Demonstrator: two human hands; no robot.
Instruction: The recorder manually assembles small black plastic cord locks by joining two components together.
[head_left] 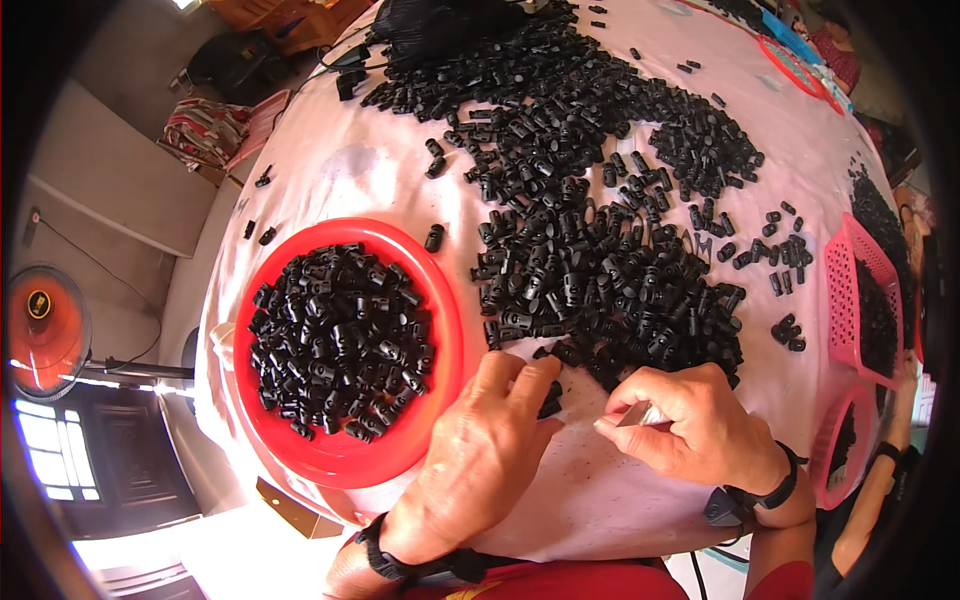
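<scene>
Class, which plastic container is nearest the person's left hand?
The red basin, round and heaped with black parts, just beside the left hand. The pink basket and pink tub sit farther off, beyond the right hand.

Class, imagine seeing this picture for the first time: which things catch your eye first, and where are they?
The bright red basin at left stands out first, filled with small black parts. Beside it, a great heap of similar pieces spreads across the pale cloth toward the far side. At its near edge are the left hand and the right hand, which pinches a small greyish piece.
</scene>
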